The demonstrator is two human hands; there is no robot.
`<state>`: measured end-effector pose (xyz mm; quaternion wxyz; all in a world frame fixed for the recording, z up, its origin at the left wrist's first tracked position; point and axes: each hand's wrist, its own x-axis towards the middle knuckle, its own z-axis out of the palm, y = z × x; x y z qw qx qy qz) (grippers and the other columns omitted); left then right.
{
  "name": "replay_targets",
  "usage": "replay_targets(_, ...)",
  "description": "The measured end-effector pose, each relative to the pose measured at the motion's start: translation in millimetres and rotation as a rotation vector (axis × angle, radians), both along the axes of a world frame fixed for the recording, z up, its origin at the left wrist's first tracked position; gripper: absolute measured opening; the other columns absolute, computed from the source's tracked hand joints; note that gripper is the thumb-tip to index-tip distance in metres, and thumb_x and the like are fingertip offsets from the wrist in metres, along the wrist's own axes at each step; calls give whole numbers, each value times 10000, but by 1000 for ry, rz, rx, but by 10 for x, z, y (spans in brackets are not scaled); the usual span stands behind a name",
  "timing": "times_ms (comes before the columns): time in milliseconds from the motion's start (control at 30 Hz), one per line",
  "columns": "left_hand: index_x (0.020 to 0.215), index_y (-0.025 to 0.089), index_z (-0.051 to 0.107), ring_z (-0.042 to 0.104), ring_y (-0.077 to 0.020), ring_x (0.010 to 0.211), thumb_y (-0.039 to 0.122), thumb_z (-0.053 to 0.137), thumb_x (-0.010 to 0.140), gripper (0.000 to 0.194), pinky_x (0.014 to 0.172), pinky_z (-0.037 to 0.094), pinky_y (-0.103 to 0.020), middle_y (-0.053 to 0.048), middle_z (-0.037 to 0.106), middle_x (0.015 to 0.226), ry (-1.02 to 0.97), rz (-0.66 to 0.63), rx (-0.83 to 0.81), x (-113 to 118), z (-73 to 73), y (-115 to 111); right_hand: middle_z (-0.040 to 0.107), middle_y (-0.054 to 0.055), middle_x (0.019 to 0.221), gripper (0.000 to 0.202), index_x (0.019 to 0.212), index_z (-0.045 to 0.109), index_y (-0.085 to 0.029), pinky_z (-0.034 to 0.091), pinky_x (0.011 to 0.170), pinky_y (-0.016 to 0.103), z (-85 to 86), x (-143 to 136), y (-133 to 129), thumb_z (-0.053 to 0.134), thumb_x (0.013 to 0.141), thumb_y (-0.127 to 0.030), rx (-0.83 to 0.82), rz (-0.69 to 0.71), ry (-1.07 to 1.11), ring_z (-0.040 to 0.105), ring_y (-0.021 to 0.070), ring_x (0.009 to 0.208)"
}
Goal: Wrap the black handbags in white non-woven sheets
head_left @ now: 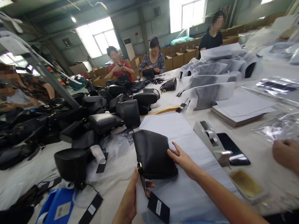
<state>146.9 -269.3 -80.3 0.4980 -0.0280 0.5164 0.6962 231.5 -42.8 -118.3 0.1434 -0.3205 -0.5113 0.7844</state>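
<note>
A black leather bag [155,155] is held up over a stack of white paper sheets [198,177]. My left hand [132,194] grips its lower left corner, with some fingers hidden behind the bag. On the bag's right side, my right hand [181,158] touches the leather with its fingers apart. A black tag [159,208] with a white label hangs below the bag. Gold-coloured metal shows at the bag's left edge.
Many black bags [105,121] cover the left side. A blue tape dispenser [51,220] lies at lower left. To the right are a grey tape dispenser [212,143], a phone [232,148], a small dish [247,183], cardboard sheets [241,108] and another person's hands [293,154].
</note>
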Motion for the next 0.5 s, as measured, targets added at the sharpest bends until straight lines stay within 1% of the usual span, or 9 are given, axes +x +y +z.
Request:
replay_targets(33,910,242,696,496,-92,422,703,527,840,495,422,370,-196,-7,647,606,-38,-10,17,-7,6,-14,604,127,1356,961,1532,271,-262,449,1038,458,22,4,23,760,755,-544,-40,9,-14,569,272,1243)
replay_targets(67,855,232,689,438,-74,379,707,511,846,508,396,331,-189,2,618,570,-58,-19,54,-11,18,-24,644,115,1302,934,1522,295,-259,473,1008,445,48,19,44,755,762,-547,-79,19,-18,599,268,1202)
replay_targets(100,840,224,684,399,-60,360,706,500,852,517,376,297,-186,0,622,588,-66,-31,100,-12,32,-31,677,103,1249,873,1492,358,-251,498,973,423,77,44,58,746,770,-552,-122,34,-12,623,263,1160)
replay_targets(200,961,195,686,334,-25,356,697,467,876,554,352,229,-185,-47,695,804,-63,-118,172,7,57,-47,726,104,1119,622,1253,618,-185,558,857,371,151,144,63,694,795,-600,-326,114,9,673,251,1025)
replay_targets(267,1039,163,674,298,-11,358,693,427,897,602,358,223,-187,-79,699,877,-35,-219,164,24,52,-70,730,111,1093,523,1098,686,-152,578,813,354,187,217,44,679,814,-591,-491,155,21,684,230,950)
replay_targets(333,1060,136,665,275,-9,375,701,406,900,642,372,230,-189,-90,690,879,52,-309,167,18,55,-111,733,94,1087,437,1057,698,-151,587,769,318,222,290,29,711,820,-518,-563,148,21,686,197,889)
replay_targets(400,1079,134,656,340,-26,431,694,488,866,622,407,280,-187,-87,683,900,216,-431,162,-34,93,-171,734,64,1091,383,1104,692,-178,580,697,263,262,371,33,735,822,-434,-504,120,52,683,167,843)
replay_targets(433,1105,145,650,425,-50,498,658,567,838,585,451,340,-187,-84,683,937,331,-509,148,-77,128,-206,732,53,1102,385,1138,683,-194,573,669,245,284,414,44,736,826,-414,-450,106,74,681,161,836)
replay_targets(500,1249,196,596,589,-136,740,508,698,784,569,642,474,-223,-71,684,1063,589,-675,61,-186,215,-282,718,44,1153,423,1215,653,-228,567,661,234,326,508,76,726,837,-404,-341,78,119,683,168,873)
